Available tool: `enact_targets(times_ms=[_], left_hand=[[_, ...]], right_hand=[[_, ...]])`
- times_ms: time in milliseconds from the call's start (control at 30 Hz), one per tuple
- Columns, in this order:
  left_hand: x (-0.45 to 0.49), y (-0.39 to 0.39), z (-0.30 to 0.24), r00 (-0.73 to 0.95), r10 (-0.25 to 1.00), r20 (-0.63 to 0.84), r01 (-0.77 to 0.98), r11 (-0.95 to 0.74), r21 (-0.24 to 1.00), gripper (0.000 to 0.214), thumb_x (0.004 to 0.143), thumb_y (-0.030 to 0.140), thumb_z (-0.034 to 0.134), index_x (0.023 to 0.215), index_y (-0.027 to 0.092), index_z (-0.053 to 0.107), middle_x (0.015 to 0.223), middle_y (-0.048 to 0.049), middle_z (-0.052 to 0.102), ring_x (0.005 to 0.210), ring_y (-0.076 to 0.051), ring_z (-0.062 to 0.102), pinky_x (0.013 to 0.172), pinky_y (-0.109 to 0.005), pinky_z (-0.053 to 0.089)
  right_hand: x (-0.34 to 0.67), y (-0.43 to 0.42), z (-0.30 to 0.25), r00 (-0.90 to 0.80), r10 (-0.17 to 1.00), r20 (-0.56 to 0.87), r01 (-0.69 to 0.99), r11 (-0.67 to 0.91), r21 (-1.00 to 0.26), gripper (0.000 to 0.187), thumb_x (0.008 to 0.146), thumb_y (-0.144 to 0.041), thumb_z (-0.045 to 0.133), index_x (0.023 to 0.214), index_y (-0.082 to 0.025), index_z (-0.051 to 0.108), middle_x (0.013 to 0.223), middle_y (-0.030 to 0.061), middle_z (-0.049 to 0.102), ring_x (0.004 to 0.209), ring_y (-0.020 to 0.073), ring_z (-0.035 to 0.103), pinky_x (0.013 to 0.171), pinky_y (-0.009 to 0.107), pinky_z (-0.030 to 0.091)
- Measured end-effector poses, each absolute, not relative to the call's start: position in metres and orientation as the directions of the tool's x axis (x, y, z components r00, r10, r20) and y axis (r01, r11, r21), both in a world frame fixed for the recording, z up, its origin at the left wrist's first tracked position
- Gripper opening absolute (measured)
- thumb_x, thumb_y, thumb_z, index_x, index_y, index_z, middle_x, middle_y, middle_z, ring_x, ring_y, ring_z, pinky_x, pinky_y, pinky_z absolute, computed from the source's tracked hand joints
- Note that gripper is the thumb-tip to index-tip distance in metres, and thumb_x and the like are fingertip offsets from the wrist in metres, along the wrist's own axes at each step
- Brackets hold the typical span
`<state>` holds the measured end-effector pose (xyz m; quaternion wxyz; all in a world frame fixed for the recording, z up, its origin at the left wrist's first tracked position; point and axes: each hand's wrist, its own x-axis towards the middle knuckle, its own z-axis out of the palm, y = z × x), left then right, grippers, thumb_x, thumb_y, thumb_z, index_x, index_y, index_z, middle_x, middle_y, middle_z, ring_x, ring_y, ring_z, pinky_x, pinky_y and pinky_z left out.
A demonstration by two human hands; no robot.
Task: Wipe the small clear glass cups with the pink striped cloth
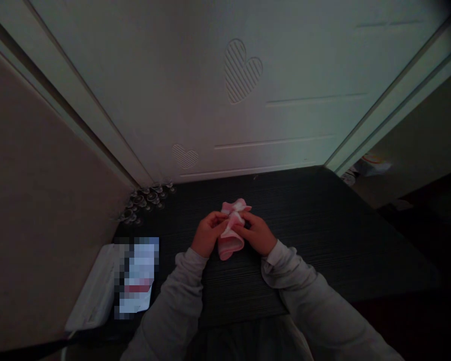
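Between my two hands is a pink and white cloth (231,243), gathered at its middle, with a ruffled end spreading away from me and a looser folded end toward me. My left hand (209,233) pinches it from the left side, thumb on top. From the right, my right hand (258,233) grips the same gathered part between thumb and fingers. The cloth is just above or on the dark table (304,235); I cannot tell which. Some fingertips are hidden in its folds.
Several small clear glasses (143,200) stand at the table's back left corner. A lit phone (137,276), blurred out, lies at the left beside a white box-shaped object (97,286) with a cable. A white door panel with carved hearts (242,70) rises behind the table.
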<state>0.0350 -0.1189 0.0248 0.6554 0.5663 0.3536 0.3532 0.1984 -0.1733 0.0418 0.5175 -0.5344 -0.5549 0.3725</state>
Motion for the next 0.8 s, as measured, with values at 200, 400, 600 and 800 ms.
enact_targets(times_ms=[200,400,600,800], left_hand=[[0.037,-0.120,0.026,0.448,0.894,-0.035,-0.160,0.118,0.980,0.023,0.096,0.033,0.065,0.111,0.016,0.066,0.111,-0.0063,0.070,0.093,-0.022,0.069,0.080,-0.042,0.059],[0.036,-0.119,0.032,0.376,0.926,-0.022,-0.261,0.128,0.957,0.025,0.097,0.035,0.063,0.112,0.016,0.066,0.110,-0.0066,0.070,0.092,-0.021,0.070,0.080,-0.042,0.059],[0.037,-0.118,0.028,0.373,0.927,-0.025,-0.214,0.112,0.970,0.023,0.095,0.031,0.066,0.113,0.016,0.066,0.113,-0.0069,0.069,0.096,-0.022,0.069,0.082,-0.043,0.059],[0.036,-0.119,0.021,0.440,0.898,-0.024,-0.141,0.095,0.985,0.022,0.095,0.029,0.067,0.112,0.016,0.066,0.111,-0.0064,0.070,0.093,-0.021,0.070,0.080,-0.041,0.059]], right_hand=[[0.197,-0.172,0.041,0.145,0.974,0.174,0.176,0.148,-0.973,0.020,0.076,-0.033,0.071,0.090,-0.019,0.075,0.084,0.0028,0.074,0.076,0.0223,0.064,0.076,0.037,0.051],[0.201,-0.170,0.041,0.224,0.958,0.176,0.141,0.147,-0.979,0.022,0.077,-0.038,0.070,0.089,-0.021,0.073,0.086,0.0034,0.073,0.079,0.0236,0.064,0.077,0.037,0.051],[0.203,-0.169,0.040,0.272,0.946,0.176,0.128,0.145,-0.981,0.026,0.078,-0.042,0.069,0.092,-0.021,0.071,0.090,0.0044,0.073,0.081,0.0239,0.063,0.076,0.037,0.050],[0.203,-0.170,0.042,0.332,0.926,0.182,0.168,0.132,-0.977,0.026,0.071,-0.041,0.075,0.087,-0.022,0.068,0.084,0.0022,0.069,0.076,0.0224,0.060,0.074,0.035,0.049]])
